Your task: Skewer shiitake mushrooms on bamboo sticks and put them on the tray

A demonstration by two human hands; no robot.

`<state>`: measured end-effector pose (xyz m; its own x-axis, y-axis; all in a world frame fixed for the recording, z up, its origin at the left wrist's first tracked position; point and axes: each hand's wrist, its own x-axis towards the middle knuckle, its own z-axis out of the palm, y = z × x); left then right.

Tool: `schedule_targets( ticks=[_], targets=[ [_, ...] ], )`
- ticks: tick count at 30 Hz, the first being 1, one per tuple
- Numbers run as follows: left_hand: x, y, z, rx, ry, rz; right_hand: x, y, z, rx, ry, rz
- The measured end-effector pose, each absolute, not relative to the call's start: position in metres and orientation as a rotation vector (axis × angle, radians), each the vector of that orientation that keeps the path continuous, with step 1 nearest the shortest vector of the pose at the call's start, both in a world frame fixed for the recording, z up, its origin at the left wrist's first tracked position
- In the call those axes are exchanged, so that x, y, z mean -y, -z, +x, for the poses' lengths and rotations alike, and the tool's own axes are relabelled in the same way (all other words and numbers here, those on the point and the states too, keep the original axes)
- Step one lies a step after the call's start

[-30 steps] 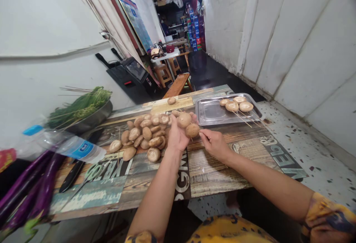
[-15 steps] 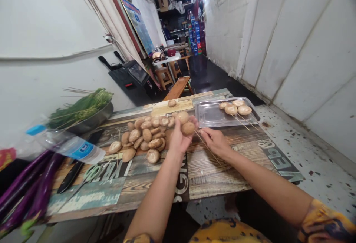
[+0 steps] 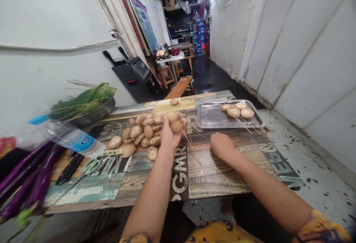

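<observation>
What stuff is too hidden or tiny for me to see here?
All in the head view:
Left hand: partly hidden behind the held mushrooms.
Right hand: underside hidden by the hand itself.
Eggplants: some ends cut off by the left edge.
Bottle label: print too small.

the yellow top is dark-patterned, with matching short sleeves.

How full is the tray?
The metal tray is partly filled: skewered mushrooms lie toward its right end, sticks poking past the near rim.
</observation>
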<state>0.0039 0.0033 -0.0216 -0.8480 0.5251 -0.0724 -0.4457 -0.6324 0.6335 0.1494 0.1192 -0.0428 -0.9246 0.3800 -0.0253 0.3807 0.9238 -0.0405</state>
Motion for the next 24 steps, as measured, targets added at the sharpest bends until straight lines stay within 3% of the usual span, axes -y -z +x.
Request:
schedule_targets(
  ticks=[11, 16, 19, 24],
  targets=[
    [-0.003, 0.025, -0.006, -0.871, -2.462, 0.073, -0.131, 0.027, 0.162, -3.125, 0.299, 0.643],
    [0.000, 0.025, -0.012, -0.819, -2.470, -0.069, -0.129, 0.026, 0.164, -3.384, 0.793, 0.804],
    [0.001, 0.027, -0.015, -0.753, -2.451, -0.093, -0.114, 0.033, 0.166, -3.457, 0.982, 0.624],
    [0.003, 0.028, -0.019, -0.684, -2.449, -0.082, -0.089, 0.048, 0.167, -3.334, 0.905, 0.229]
  ],
)
